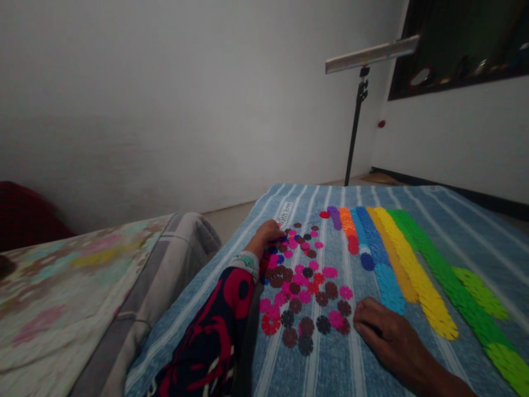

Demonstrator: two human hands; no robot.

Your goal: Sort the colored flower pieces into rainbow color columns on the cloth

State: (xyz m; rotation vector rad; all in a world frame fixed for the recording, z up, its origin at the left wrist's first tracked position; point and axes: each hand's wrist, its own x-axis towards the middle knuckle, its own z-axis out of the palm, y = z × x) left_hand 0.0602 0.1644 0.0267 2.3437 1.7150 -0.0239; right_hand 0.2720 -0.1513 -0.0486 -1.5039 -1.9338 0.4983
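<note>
Notched discs (pixel 303 280) in pink, brown, black, red and dark blue lie scattered between the fingers of the two hands, many overlapping. The left hand (pixel 265 237) reaches to the far left edge of the scatter, its fingers bent down among the discs there; how far they are parted, and whether they have hold of one, I cannot tell. The right hand (pixel 386 331) is at the near right side of the scatter, fingers curled towards the palm; whether they hold anything is hidden. A brown disc (pixel 344 307) lies just left of these fingers. A light blue row (pixel 388 289) of overlapping discs ends just beyond them, while a yellow row (pixel 417 275) and a green row (pixel 446 278) run farther to their right. Printed lettering (pixel 285 214) shows just beyond the left fingers, on the striped cloth (pixel 330 369) beneath everything.
</note>
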